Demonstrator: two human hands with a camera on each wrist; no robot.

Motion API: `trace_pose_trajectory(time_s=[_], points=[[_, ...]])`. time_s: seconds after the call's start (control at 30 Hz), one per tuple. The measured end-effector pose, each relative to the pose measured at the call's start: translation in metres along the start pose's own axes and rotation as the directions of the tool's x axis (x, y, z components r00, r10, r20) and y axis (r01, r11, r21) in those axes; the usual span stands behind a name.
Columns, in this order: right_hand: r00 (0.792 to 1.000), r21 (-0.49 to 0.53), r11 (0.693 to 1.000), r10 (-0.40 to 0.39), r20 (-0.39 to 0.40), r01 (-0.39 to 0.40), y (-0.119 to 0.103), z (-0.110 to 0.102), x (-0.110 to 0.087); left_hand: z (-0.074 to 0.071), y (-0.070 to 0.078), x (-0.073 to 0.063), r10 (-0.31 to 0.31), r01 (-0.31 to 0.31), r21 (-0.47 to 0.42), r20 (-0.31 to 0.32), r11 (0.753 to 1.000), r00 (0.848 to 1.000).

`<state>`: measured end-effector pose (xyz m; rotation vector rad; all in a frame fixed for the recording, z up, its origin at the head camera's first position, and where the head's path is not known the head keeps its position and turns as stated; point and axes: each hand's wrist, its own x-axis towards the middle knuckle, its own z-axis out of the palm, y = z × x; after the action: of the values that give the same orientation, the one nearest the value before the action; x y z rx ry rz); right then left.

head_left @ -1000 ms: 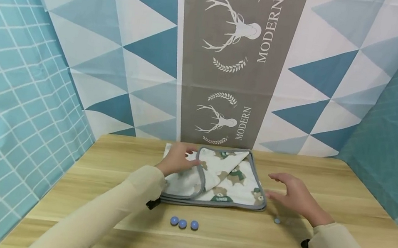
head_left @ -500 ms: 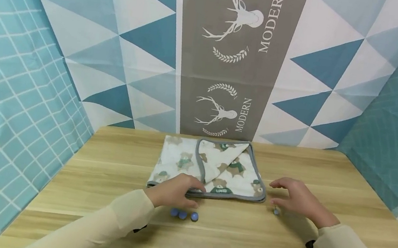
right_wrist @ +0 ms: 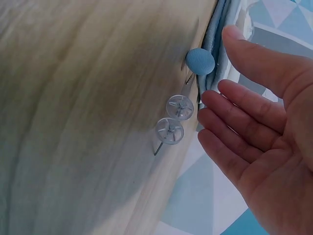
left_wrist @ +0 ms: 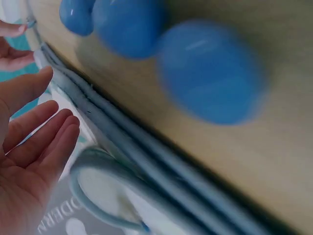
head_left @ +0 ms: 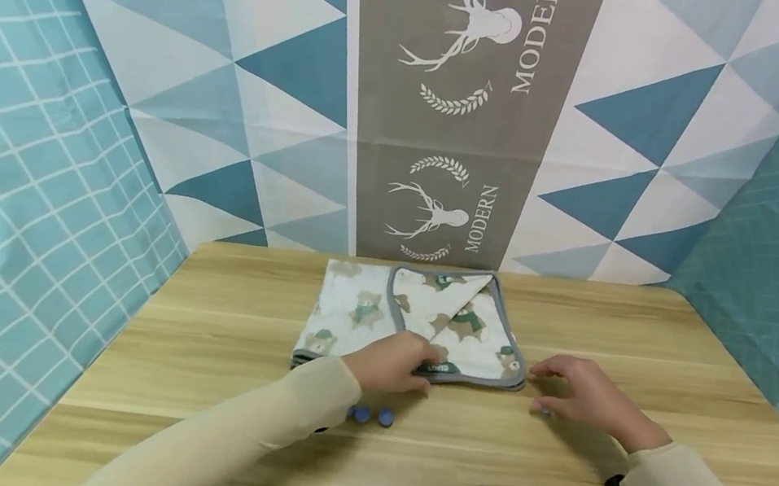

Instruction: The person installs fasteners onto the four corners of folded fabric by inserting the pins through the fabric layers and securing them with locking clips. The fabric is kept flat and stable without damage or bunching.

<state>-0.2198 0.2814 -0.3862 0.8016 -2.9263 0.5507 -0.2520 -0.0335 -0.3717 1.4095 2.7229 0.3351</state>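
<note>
A folded white blanket with a bear print and grey edging lies on the wooden table, one corner flap turned back. My left hand hovers over its front edge, fingers loosely bent and holding nothing; the left wrist view shows the palm beside the layered grey edging. Just off the blanket's front right corner is my right hand, thumb apart from the relaxed fingers, with nothing in it. Close to its fingertips in the right wrist view stand a pin with a ribbed blue head and two clear wheel-like discs with metal pins.
Several shiny blue balls sit on the table in front of the blanket, partly behind my left sleeve. A patterned cloth backdrop rises behind the table, with a blue-tiled sheet on the left.
My left hand has come down from the blanket's flap to its front edge, then moved right along it. The left part of the blanket now lies flat. The right hand has shifted slightly.
</note>
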Motion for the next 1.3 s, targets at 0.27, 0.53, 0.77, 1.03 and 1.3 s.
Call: trace_pose_trajectory(time_s=[0.27, 0.53, 0.77, 1.03, 1.3], points=[[1.0, 0.019, 1.0, -0.004, 0.016, 0.004, 0.001, 0.003, -0.001, -0.003, 0.023, 0.053, 0.061, -0.077, 0.181, 0.091, 0.981, 0.994], [0.997, 0.037, 0.996, -0.077, 0.007, 0.076, 0.0, -0.002, -0.001, -0.001, 0.036, 0.082, 0.02, -0.058, 0.25, 0.153, 0.967, 0.988], [0.998, 0.061, 0.996, -0.065, 0.019, 0.064, 0.001, 0.0, -0.005, 0.006, 0.042, 0.092, 0.024, -0.062, 0.254, 0.15, 0.965, 0.988], [1.0, 0.052, 0.998, -0.023, -0.02, 0.024, 0.0, 0.005, -0.009, 0.013, 0.041, 0.092, 0.04, -0.066, 0.191, 0.136, 0.979, 0.99], [0.999, 0.052, 0.998, -0.028, 0.035, 0.026, 0.0, 0.001, -0.008, 0.018, 0.027, 0.092, 0.027, -0.027, 0.057, -0.001, 0.998, 1.0]])
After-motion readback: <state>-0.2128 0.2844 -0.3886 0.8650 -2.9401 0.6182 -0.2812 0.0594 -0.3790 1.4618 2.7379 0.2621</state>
